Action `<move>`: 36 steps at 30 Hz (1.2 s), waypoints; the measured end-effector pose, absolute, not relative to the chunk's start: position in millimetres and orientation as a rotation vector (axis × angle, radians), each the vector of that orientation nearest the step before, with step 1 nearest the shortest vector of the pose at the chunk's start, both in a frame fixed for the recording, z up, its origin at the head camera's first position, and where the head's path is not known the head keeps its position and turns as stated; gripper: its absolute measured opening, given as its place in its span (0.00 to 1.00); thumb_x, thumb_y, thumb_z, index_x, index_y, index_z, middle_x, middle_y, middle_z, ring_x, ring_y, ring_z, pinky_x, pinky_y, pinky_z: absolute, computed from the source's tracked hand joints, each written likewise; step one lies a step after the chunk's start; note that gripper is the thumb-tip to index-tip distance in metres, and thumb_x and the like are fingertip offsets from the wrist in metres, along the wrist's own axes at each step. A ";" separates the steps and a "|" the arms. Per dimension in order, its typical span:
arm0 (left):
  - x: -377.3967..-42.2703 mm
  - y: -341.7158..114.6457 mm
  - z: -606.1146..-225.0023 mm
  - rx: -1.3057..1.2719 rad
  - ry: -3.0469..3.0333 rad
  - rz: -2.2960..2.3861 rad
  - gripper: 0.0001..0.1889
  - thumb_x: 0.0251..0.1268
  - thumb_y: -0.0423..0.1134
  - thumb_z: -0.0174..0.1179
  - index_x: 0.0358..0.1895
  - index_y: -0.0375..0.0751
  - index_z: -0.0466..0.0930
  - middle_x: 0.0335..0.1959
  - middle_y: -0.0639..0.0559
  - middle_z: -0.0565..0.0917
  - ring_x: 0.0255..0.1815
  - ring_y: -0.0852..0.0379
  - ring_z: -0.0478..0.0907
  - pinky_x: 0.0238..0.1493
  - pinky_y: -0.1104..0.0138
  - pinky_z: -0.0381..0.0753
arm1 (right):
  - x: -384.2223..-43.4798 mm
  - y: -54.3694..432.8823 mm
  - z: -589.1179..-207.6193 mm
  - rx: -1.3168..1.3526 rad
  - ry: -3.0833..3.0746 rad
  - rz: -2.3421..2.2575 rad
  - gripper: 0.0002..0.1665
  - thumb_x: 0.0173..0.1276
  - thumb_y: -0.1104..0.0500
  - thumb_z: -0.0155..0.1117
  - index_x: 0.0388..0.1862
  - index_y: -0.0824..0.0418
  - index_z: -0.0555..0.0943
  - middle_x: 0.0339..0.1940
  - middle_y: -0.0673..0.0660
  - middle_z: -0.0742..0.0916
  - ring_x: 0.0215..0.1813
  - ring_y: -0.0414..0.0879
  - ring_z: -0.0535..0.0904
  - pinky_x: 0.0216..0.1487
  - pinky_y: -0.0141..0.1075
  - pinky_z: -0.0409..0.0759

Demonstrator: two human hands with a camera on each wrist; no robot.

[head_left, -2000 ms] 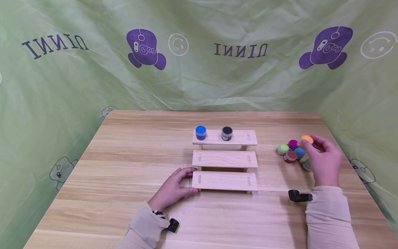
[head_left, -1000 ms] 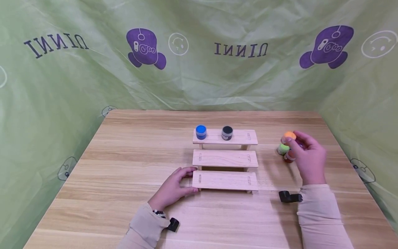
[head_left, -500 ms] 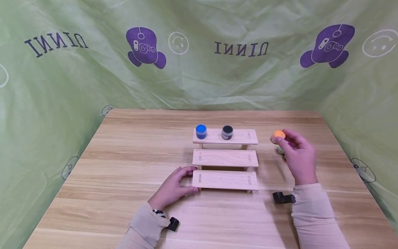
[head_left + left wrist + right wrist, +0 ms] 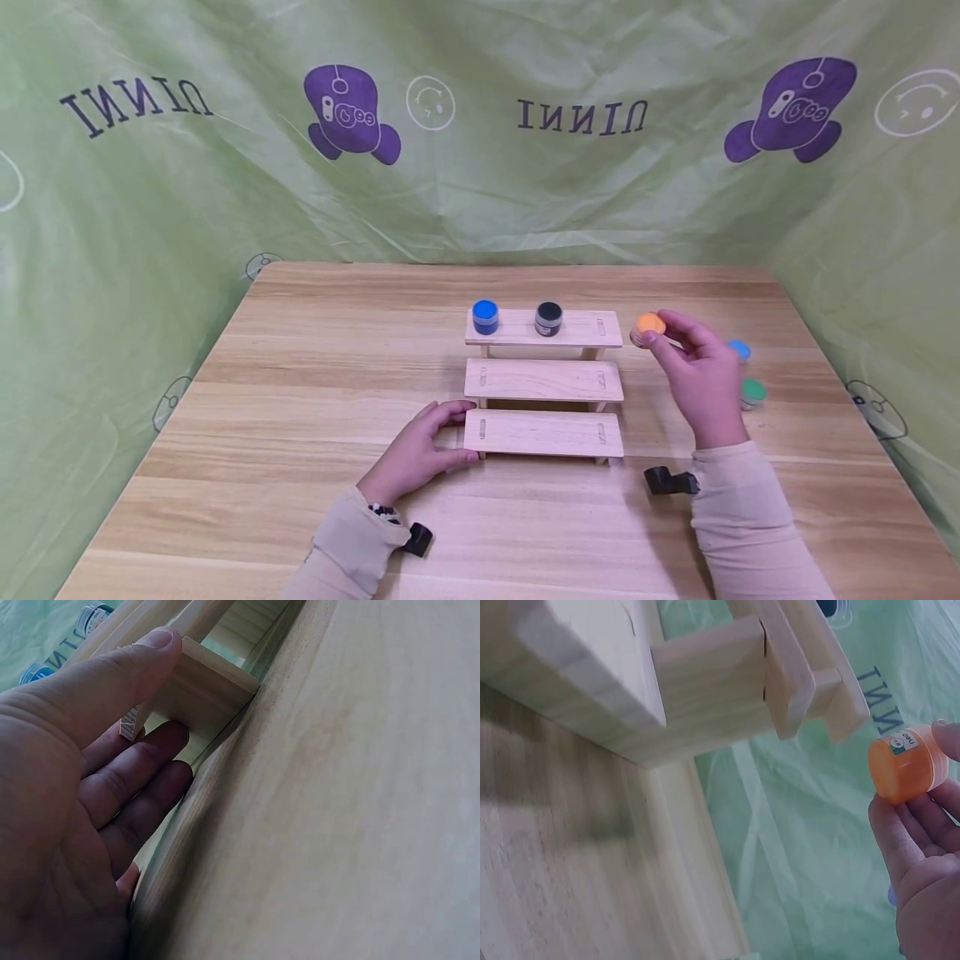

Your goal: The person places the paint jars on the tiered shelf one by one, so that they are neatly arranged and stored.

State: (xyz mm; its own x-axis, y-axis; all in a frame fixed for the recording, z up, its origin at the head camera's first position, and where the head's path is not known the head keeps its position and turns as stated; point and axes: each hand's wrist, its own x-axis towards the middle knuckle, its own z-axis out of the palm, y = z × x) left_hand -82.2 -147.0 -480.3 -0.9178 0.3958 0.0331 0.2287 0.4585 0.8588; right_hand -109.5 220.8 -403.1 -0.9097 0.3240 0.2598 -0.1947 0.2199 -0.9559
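Note:
A three-step wooden display stand [image 4: 543, 380] stands mid-table. At the left end of its lowest step, my left hand [image 4: 420, 450] holds the board, thumb at the front edge and fingers behind; the left wrist view shows the thumb [image 4: 142, 660] against the wood. My right hand [image 4: 701, 375] pinches a small orange paint jar [image 4: 648, 327] above the table, just right of the top step. Its label and orange body [image 4: 904, 766] show in the right wrist view. On the top step sit a blue paint jar [image 4: 485, 317] at the left and a black one [image 4: 548, 318] near the middle.
Right of my right hand, a light blue paint jar [image 4: 739, 349] and a green paint jar [image 4: 753, 392] stand on the wooden table [image 4: 300, 375]; the hand hides other jars there. A green printed cloth [image 4: 465, 200] hangs behind and along both sides.
My right hand has carried the orange paint jar left from the group of jars toward the top step. My left hand and the jars on the stand have stayed in place.

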 end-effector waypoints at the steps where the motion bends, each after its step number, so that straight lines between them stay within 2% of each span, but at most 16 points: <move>1: -82.2 -146.9 -480.3 0.545 2.532 1.450 0.35 0.50 0.48 0.79 0.64 0.52 0.77 0.52 0.58 0.84 0.62 0.52 0.76 0.79 0.51 0.44 | -109.2 219.8 -403.1 -0.118 -2.106 1.723 0.26 0.65 0.60 0.74 0.60 0.66 0.81 0.47 0.46 0.88 0.45 0.34 0.86 0.47 0.23 0.81; 5: -82.4 -146.7 -480.8 0.546 2.533 1.449 0.35 0.50 0.48 0.79 0.64 0.52 0.77 0.52 0.59 0.84 0.62 0.52 0.76 0.79 0.50 0.44 | -107.9 216.6 -402.7 -0.114 -2.158 1.659 0.26 0.65 0.58 0.73 0.61 0.64 0.81 0.51 0.47 0.87 0.49 0.33 0.84 0.47 0.22 0.80; 15: -82.4 -146.2 -479.8 0.503 2.524 1.429 0.36 0.49 0.48 0.79 0.65 0.53 0.76 0.53 0.60 0.83 0.66 0.52 0.73 0.79 0.52 0.43 | -106.0 212.0 -401.1 -0.081 -2.194 1.634 0.26 0.66 0.59 0.72 0.62 0.65 0.81 0.53 0.50 0.86 0.49 0.32 0.83 0.48 0.22 0.80; 24: -82.2 -146.7 -480.0 0.513 2.525 1.437 0.36 0.50 0.48 0.79 0.65 0.52 0.76 0.53 0.57 0.84 0.66 0.49 0.74 0.79 0.49 0.43 | -106.8 208.2 -400.9 -0.089 -2.246 1.597 0.26 0.68 0.56 0.71 0.63 0.63 0.80 0.56 0.57 0.85 0.50 0.32 0.82 0.48 0.21 0.79; 32: -83.6 -147.2 -481.6 0.545 2.521 1.440 0.35 0.51 0.47 0.78 0.65 0.50 0.76 0.53 0.56 0.84 0.63 0.51 0.76 0.79 0.50 0.42 | -109.1 203.0 -401.8 -0.060 -2.255 1.567 0.25 0.69 0.55 0.70 0.62 0.63 0.81 0.57 0.60 0.85 0.50 0.30 0.82 0.49 0.21 0.79; 36: -83.5 -147.2 -481.4 0.531 2.522 1.440 0.36 0.51 0.48 0.78 0.65 0.50 0.76 0.53 0.56 0.84 0.65 0.49 0.74 0.79 0.49 0.43 | -111.2 201.1 -401.4 -0.055 -2.267 1.545 0.25 0.69 0.54 0.70 0.62 0.62 0.81 0.57 0.59 0.85 0.51 0.31 0.82 0.49 0.21 0.79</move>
